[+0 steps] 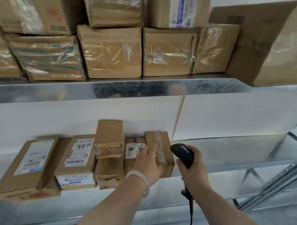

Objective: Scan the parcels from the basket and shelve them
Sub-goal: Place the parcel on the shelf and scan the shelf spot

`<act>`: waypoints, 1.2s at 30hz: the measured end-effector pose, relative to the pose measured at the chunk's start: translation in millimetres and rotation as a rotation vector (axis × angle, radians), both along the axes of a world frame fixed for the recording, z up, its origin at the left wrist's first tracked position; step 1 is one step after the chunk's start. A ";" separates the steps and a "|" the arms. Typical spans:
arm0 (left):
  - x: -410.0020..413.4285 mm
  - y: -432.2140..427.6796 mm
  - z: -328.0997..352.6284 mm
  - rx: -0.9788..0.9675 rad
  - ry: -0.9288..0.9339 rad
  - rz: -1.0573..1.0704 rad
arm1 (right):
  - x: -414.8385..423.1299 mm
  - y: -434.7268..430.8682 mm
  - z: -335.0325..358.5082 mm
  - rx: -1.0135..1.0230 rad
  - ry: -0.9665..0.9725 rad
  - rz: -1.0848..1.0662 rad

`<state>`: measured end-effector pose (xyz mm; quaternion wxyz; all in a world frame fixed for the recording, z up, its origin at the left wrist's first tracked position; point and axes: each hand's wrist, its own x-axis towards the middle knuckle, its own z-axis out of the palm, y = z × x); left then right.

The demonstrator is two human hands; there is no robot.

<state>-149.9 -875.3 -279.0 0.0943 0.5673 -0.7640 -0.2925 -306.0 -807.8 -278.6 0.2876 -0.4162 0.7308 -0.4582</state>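
Head view: metal shelf [230, 153], white wall [60, 118]; left hand [148, 164] flat on parcel [165, 145], right hand [195, 168] grips scanner [183, 153].

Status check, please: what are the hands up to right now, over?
Left hand resting on end parcel, lower shelf. Right hand gripping scanner. Nothing in the way.

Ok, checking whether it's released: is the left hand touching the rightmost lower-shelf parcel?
Touching. Head view: the left hand lies flat on top of the parcel.

bright, soft-blurred view; glare on taped boxes [112, 53].
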 end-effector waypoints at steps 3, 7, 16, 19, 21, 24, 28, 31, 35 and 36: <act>-28.1 -6.3 -4.2 -0.022 0.036 0.086 | -31.7 -27.0 -3.7 0.004 -0.006 0.084; -58.9 -10.2 -5.4 -0.051 0.060 0.252 | -61.9 -57.8 -5.1 0.045 -0.013 0.206; -91.0 -9.1 -10.7 -0.002 -0.034 0.418 | -86.6 -75.0 -26.5 0.056 -0.110 0.247; -102.4 -14.8 -11.9 0.072 -0.103 0.446 | -85.1 -82.2 -30.6 0.086 -0.165 0.264; -109.5 -15.0 -12.5 0.079 -0.150 0.472 | -83.6 -83.7 -33.2 0.088 -0.200 0.288; -112.0 -12.0 -10.6 0.046 -0.158 0.470 | -83.9 -79.1 -32.6 0.062 -0.255 0.334; -102.9 0.3 -3.4 -0.037 -0.038 0.398 | -96.2 -70.3 -21.7 0.026 -0.304 0.300; -93.0 10.5 5.3 -0.056 0.354 0.493 | -108.9 -72.2 -9.9 -0.014 -0.346 0.249; -83.1 24.3 18.5 0.022 0.849 0.591 | -104.7 -69.1 6.9 -0.113 -0.340 0.247; -79.8 28.6 21.7 0.061 0.948 0.593 | -100.1 -65.2 11.1 -0.133 -0.323 0.254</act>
